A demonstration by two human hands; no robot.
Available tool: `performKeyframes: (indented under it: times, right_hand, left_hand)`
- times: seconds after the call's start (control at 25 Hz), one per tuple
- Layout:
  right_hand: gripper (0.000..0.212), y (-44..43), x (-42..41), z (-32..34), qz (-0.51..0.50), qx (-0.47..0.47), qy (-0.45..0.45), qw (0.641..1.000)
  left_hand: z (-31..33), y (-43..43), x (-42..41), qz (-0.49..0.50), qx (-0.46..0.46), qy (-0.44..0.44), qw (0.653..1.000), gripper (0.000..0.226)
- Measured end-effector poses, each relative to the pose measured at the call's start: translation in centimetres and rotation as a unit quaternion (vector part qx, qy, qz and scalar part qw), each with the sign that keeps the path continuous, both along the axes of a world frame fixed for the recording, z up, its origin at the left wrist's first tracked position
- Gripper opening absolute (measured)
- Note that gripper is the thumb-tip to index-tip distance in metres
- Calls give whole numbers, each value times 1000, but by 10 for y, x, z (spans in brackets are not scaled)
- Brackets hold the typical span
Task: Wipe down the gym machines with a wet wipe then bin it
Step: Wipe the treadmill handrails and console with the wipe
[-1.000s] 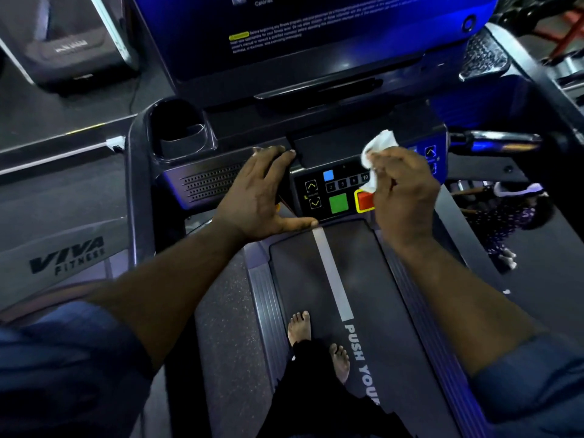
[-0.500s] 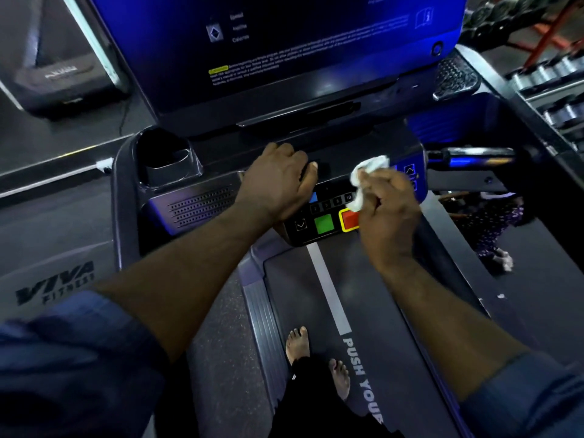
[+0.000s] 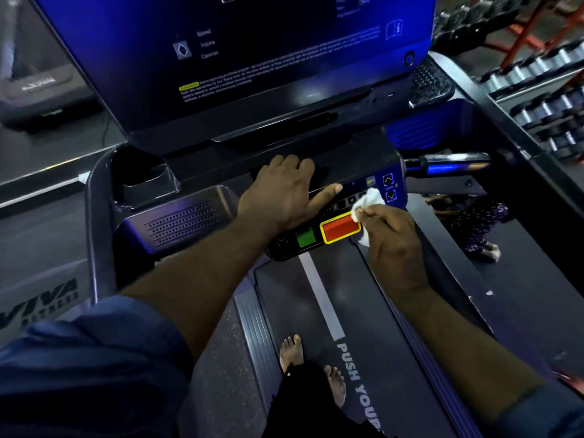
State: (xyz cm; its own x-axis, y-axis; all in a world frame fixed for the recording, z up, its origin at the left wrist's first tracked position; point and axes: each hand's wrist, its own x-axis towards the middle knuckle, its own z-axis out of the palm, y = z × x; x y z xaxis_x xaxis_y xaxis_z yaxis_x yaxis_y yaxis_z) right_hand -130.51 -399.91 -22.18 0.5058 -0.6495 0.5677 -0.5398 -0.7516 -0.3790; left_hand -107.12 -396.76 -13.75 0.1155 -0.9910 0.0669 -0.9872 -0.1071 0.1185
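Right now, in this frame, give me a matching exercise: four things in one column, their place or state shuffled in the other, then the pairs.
1 wipe
2 left hand
3 red button
4 cup holder

A yellow-edged, beside the green button
B resting palm-down on the console
C at the console's far left end
D pinched in the right hand

Pairs: 1-D, 2-B, 3-A, 4-C.

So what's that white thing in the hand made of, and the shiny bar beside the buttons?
The white wipe looks like soft, thin cloth or paper: it is crumpled in the right hand. The shiny bar looks like polished metal, mirroring blue light.
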Motion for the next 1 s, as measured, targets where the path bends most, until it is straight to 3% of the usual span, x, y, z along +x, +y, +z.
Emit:
performKeyframes:
  times: [0.2,0.4,0.56,0.64,0.8,0.88,1.0]
  right_hand:
    - [22,-33,30,28,-88,37,-107,990]
    - [23,9,2,-3,-46,52,-65,995]
    - [30,-34,26,25,-85,46,-109,989]
    - [45,-33,36,23,-58,28,-79,995]
    - [85,22,-9,-29,-32,17,90,995]
    - [89,9,-4,-25,-69,6,125,990]
    - [92,-21,30,10,-143,65,116,981]
  left_hand:
    - [4,3,0,-10,32,27,999,89]
    - [10,1,1,-24,88,44,995,109]
    - [8,2,2,-43,84,30,995,109]
    - [8,2,2,-48,83,24,995,109]
    - [6,3,0,-50,75,16,996,107]
    - [7,3,1,-49,82,18,995,106]
    - [9,3,0,-44,98,19,994,106]
